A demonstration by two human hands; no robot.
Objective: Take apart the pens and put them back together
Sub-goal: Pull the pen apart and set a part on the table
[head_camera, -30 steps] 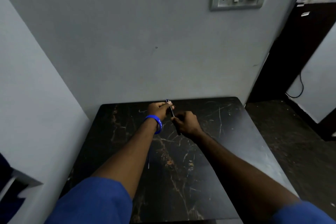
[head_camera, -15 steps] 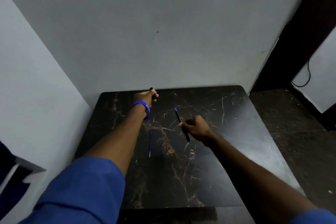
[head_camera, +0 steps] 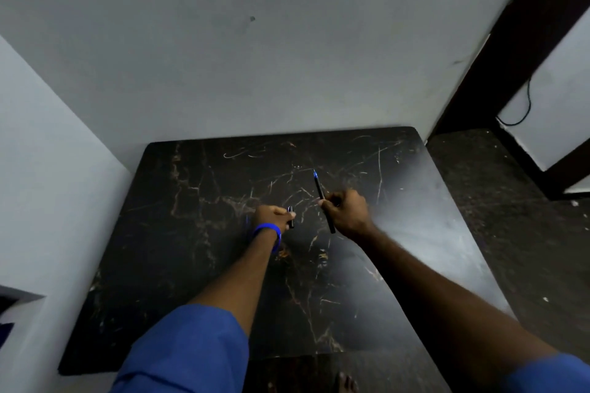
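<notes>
My right hand (head_camera: 346, 212) is closed around a thin black pen body (head_camera: 320, 191) whose blue tip points up and away from me. A short way to its left, my left hand (head_camera: 273, 215), with a blue band on the wrist, pinches a small black pen cap (head_camera: 291, 216). Both hands hover over the middle of the black marble table (head_camera: 198, 265), a small gap between them. A thin blue streak (head_camera: 246, 220) shows just left of the left hand; what it is I cannot tell.
The table stands in a corner, with a grey wall (head_camera: 255, 57) behind and a pale wall (head_camera: 48, 169) on the left. Dark floor (head_camera: 510, 217) and a dark door frame (head_camera: 498, 51) lie to the right. A bare foot (head_camera: 346, 383) shows below the table's near edge.
The cap has come off the pen and the hands have drawn apart. My left hand went to the far left with the cap, then came back toward the middle. The camera tilted down.
</notes>
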